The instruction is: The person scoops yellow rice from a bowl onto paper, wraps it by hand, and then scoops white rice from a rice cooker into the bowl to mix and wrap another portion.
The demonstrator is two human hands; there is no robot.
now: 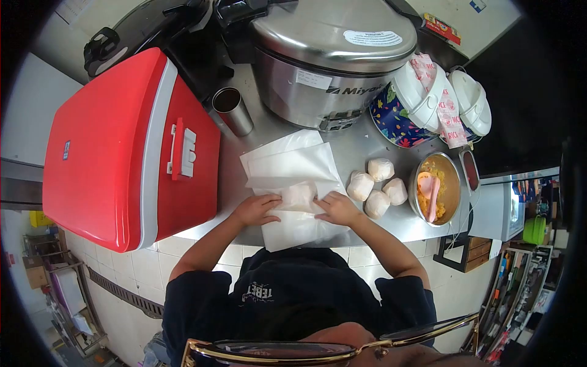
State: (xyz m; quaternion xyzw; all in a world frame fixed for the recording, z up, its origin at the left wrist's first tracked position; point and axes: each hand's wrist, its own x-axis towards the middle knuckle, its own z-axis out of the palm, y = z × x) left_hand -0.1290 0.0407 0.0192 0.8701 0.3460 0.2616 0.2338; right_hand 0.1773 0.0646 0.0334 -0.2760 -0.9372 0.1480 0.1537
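A partly wrapped packet in white wrapping paper (299,197) lies on a stack of pale paper sheets (293,159) on the steel counter. My left hand (259,210) grips the paper at the packet's left end. At its right end, my right hand (335,208) presses thumb and fingers on the paper. The contents are hidden by the wrapping. Several wrapped white bundles (378,204) sit together just right of my right hand. Beyond them stands a steel bowl (453,211) of yellow food (445,183), with a pink rice paddle (433,199) in it.
A large red cooler box (104,153) takes up the left side. Behind the sheets stand a steel cup (241,119) and a large rice cooker (287,85). Floral containers with white lids (406,116) stand at the back right. The counter's front edge (244,237) is near me.
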